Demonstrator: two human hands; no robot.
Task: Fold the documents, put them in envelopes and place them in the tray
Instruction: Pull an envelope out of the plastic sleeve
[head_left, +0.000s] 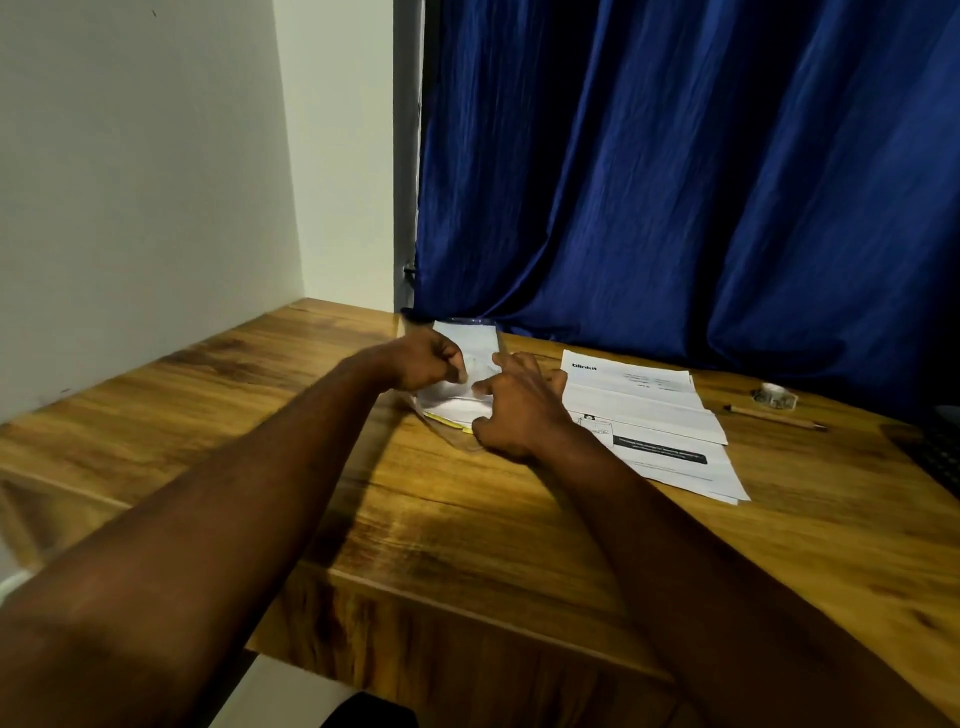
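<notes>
A clear plastic tray lies at the back of the wooden table, next to the curtain. A white envelope lies in it on top of other paper, with a yellow edge showing underneath. My left hand has curled fingers and pinches the envelope's left side. My right hand rests on the envelope's near right part with fingers spread and fairly straight. Unfolded printed documents lie flat to the right of the tray.
A brown pen and a small roll of tape lie right of the documents. A dark keyboard reaches in at the right edge. A blue curtain hangs behind the table and a white wall stands at the left.
</notes>
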